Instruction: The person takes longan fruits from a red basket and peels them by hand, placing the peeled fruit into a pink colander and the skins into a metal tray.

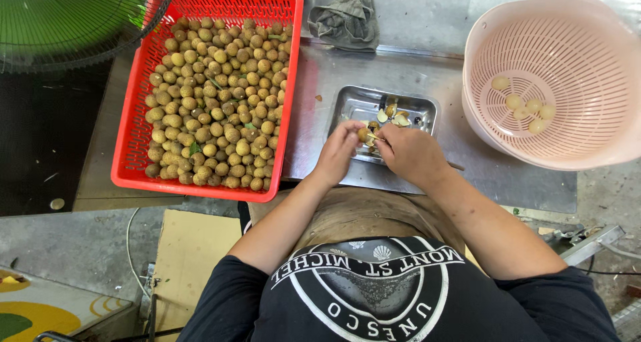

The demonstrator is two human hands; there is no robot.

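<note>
Your left hand pinches a brown fruit; your right hand, closed, picks its shell. Squeeze hard and it may slip toward the steel tray at twelve o'clock.

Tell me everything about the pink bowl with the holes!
The pink colander is round and looks like plastic, with rows of small slots across its inside and a thick smooth rim. It sits upright on the metal table, at the person's right, and its far side runs out of the picture. Five pale peeled fruits lie inside, near the middle. Neither hand touches it.
</note>
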